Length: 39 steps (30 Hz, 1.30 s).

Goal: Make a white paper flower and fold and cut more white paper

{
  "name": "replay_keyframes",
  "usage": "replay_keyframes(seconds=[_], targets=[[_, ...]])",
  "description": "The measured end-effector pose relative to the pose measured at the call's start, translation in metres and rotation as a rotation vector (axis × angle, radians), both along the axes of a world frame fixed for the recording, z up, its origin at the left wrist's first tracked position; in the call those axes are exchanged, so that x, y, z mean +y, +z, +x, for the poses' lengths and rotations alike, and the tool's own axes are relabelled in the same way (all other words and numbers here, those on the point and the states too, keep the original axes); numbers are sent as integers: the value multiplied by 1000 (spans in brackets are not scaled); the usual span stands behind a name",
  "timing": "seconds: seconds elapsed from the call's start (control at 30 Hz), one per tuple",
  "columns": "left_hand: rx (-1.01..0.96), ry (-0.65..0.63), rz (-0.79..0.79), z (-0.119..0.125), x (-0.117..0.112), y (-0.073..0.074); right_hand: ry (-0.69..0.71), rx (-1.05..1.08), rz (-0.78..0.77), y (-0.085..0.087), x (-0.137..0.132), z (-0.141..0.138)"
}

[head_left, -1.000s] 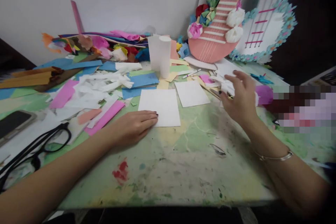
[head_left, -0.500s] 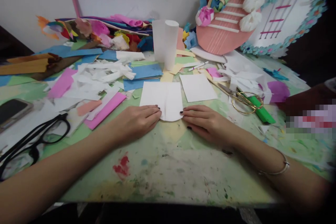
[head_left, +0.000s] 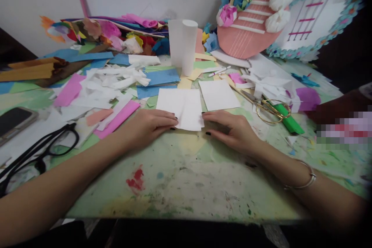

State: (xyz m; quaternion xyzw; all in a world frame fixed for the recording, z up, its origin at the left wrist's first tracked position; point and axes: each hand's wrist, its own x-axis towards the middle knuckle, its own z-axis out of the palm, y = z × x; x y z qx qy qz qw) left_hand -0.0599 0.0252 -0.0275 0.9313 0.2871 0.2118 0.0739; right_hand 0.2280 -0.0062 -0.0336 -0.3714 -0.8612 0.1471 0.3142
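A white square of paper (head_left: 181,106) lies on the paint-stained green table (head_left: 186,178), bulging up a little along its middle. My left hand (head_left: 148,126) grips its near left corner with the fingertips. My right hand (head_left: 231,130) grips its near right corner the same way. A second white paper square (head_left: 218,94) lies flat just to the right of the first. Gold-handled scissors (head_left: 266,105) rest beyond my right hand, beside a green marker (head_left: 287,122).
A white paper roll (head_left: 183,44) stands at the back centre. Coloured paper scraps (head_left: 95,81) cover the left and back. Black glasses (head_left: 43,151) and a phone (head_left: 14,120) lie at the left. A pink paper guitar (head_left: 252,19) leans at the back right.
My right hand left the scissors at the right and came to the paper's near right corner. Both hands now pinch the sheet, which has bulged at its middle.
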Motion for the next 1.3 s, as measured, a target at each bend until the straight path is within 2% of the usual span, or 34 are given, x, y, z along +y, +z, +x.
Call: replay_keyframes(seconds=[0.13,0.27,0.4,0.53,0.63,0.83,1.03,1.17,1.3], targets=[[-71,55,-80,2,1,3,47,-14,94,-2,-3,-8],[-159,151,39,15,-13,10,50,-36,178,-3,-5,-15],[-155,40,210,26,-29,11,38,-63,261,-2,-6,-15],[-79,-125,311,25,-35,9,131,-49,348,-3,-5,-7],[-6,-205,199,19,-35,11,198,-64,247,2,-3,1],[89,-159,-133,9,-31,22,264,-49,-47,14,-1,9],[55,-50,-484,1,-19,23,194,2,-265,14,2,15],[31,2,-598,-4,-11,20,134,14,-325,14,0,13],[57,14,-649,-5,-6,21,35,-4,-324,12,-3,9]])
